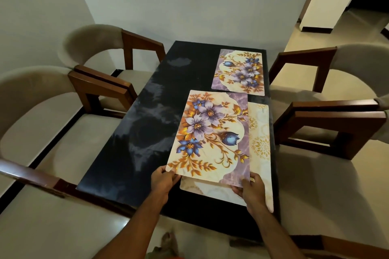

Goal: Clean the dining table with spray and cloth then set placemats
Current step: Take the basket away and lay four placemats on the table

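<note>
L hand pinches near-left corner of floral placemat, thumb on top. R hand grips its near-right corner, fingers curled round edge. Hands apart, one per corner. Mat is lifted & tilted over a cream placemat lying on dark table, near right side. 2nd floral mat lies flat at far right. Tabletop shows pale streaky smears. Chairs on both sides.

Purple-and-gold floral placemats, a cream gold-medallion mat, black streaked table, beige brown-framed chairs
</note>
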